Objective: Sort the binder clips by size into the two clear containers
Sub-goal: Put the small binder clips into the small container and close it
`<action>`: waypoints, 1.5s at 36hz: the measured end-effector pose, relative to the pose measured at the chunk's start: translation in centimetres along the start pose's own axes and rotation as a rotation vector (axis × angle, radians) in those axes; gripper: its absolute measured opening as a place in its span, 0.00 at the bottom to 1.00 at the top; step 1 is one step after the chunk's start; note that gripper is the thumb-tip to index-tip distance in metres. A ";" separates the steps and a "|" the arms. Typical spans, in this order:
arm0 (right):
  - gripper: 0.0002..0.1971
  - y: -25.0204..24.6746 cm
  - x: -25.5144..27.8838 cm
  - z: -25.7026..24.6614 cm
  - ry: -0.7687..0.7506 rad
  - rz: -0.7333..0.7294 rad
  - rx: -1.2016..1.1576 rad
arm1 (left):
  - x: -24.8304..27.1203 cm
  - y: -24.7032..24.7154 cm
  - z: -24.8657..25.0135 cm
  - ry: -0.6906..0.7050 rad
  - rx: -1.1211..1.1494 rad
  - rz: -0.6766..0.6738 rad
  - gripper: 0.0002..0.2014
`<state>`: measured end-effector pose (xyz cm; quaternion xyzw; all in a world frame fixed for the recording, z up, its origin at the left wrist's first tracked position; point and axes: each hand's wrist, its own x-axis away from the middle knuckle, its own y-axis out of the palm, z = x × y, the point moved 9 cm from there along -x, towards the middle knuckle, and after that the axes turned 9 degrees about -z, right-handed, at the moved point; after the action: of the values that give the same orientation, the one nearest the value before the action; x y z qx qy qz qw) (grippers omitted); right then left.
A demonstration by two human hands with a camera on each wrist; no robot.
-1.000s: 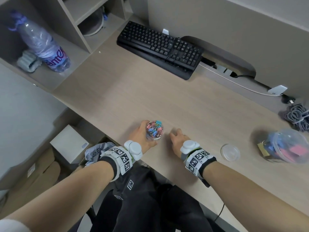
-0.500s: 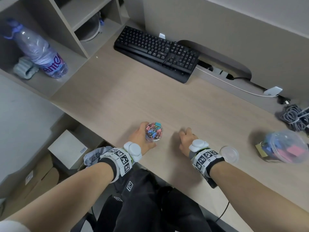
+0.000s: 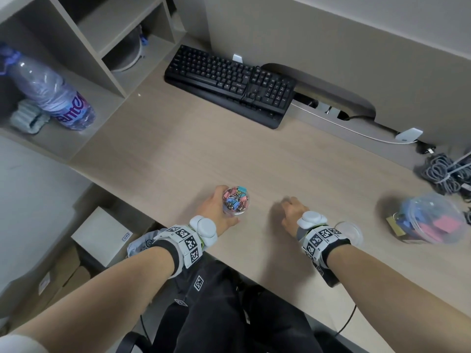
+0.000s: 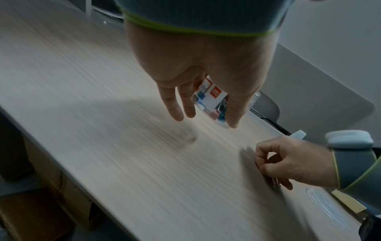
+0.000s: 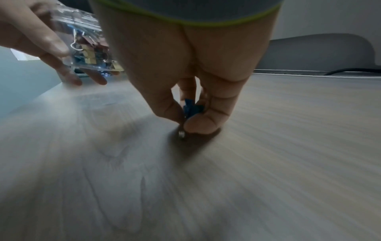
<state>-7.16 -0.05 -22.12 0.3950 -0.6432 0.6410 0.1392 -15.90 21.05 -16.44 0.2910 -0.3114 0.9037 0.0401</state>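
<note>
**Head view: both hands low at the desk's near edge**

Head view shows two forearms reaching forward over the desk (image 3: 178, 149), each with a tagged wristband. The left hand (image 3: 216, 212) is curled round a small clear jar (image 3: 235, 200), fingers on the far side and thumb toward the body; the jar's open mouth faces up and it is packed with pink, blue and gold clips (image 3: 234, 198). In the left wrist view the jar (image 4: 208, 101) sits between the fingers and the thumb and seems lifted just off the wood, though blur makes that uncertain.

Right of that grip, apart from it, the right hand (image 3: 293, 211) points knuckles-up with fingertips down at the desk. The right wrist view shows thumb and forefinger pinched on a small blue clip (image 5: 191, 109), its wire end touching the surface.

Further right of the pinch, by the right wristband, a clear lid (image 3: 350, 231) lies flat. Beyond it, well apart, a larger clear jar (image 3: 430, 217) lies on its side holding bigger blue and pink clips.

Far from both hands, a black keyboard (image 3: 229, 85) lies at the back of the desk before a grey partition. A white cable runs along the rear, and a coil of grey cable (image 3: 443, 174) lies at the far right. Left of the desk, open shelves hold a water bottle (image 3: 48, 93). Cardboard boxes stand on the floor below the left forearm.
</note>
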 end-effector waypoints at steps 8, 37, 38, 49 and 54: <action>0.04 -7.3 2.7 -3.9 -0.252 0.206 -0.296 | -0.7 -0.2 1.7 0.021 -0.002 -0.004 0.38; 0.23 -19.0 6.8 -2.0 -0.253 0.378 -0.411 | -4.1 -1.2 16.3 0.209 0.046 -0.071 0.36; 0.22 -19.1 6.6 -2.0 -0.245 0.367 -0.417 | -4.2 -1.3 16.6 0.214 0.015 -0.084 0.36; 0.15 -21.7 6.8 -2.1 -0.293 0.476 -0.419 | -6.6 -3.3 17.8 0.277 -0.088 -0.142 0.33; 0.19 -21.0 6.9 -1.6 -0.256 0.517 -0.437 | -7.7 -3.7 18.6 0.316 -0.065 -0.178 0.33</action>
<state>2.23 2.02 -2.16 0.2571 -0.8560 0.4477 -0.0282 0.74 13.93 -6.82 0.1706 -0.3032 0.9205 0.1777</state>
